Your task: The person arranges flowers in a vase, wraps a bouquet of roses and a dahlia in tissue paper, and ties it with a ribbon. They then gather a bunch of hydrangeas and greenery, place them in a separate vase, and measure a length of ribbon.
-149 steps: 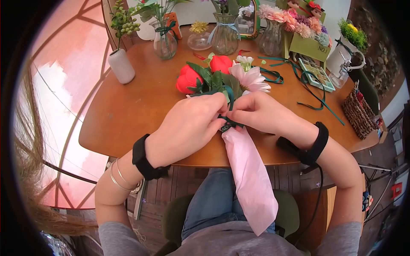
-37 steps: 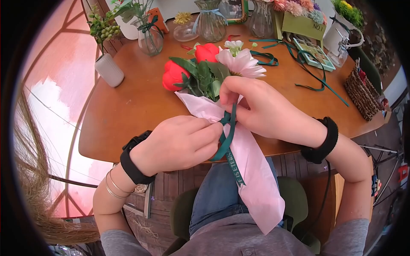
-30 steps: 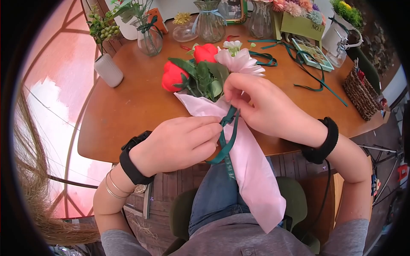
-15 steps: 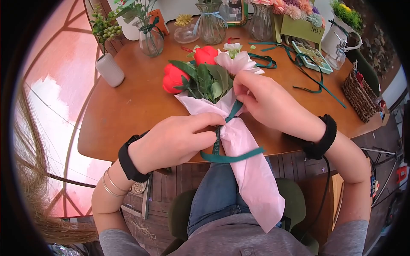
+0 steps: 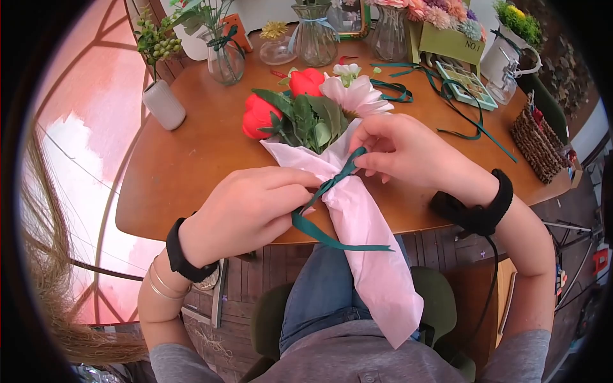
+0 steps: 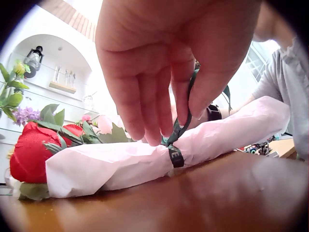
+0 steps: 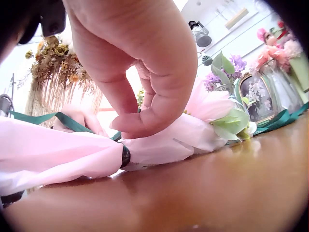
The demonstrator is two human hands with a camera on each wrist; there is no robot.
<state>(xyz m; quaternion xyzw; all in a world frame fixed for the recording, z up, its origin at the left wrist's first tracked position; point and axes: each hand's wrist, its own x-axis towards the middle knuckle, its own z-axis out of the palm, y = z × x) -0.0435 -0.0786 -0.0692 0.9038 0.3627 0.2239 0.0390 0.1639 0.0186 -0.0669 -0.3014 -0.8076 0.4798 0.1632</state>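
Note:
A bouquet of red and pale pink flowers, wrapped in pink paper (image 5: 377, 255), lies on the wooden table (image 5: 211, 159), its lower end past the front edge. Dark green ribbon (image 5: 332, 182) circles the wrap's narrow part. The left hand (image 5: 246, 207) pinches ribbon left of the knot, and a loose tail crosses the paper. Thumb and index of the right hand (image 5: 415, 150) pinch the ribbon's upper part, right of the knot. In the left wrist view, ribbon (image 6: 186, 116) runs up between the left thumb and finger. The right wrist view shows the right fingertips (image 7: 128, 128) just above the band (image 7: 125, 155).
Glass vases (image 5: 316, 41), a white vase (image 5: 164, 105) and a green flower box (image 5: 450, 45) line the table's back. Loose green ribbon (image 5: 476, 121) and a small tray (image 5: 469, 86) lie at the back right, near a woven basket (image 5: 537, 147).
Since half a second ago the left hand has moved slightly left with its ribbon, and the right hand slightly lower. Earlier, both hands were closer together over the knot; the bouquet has shifted toward the body.

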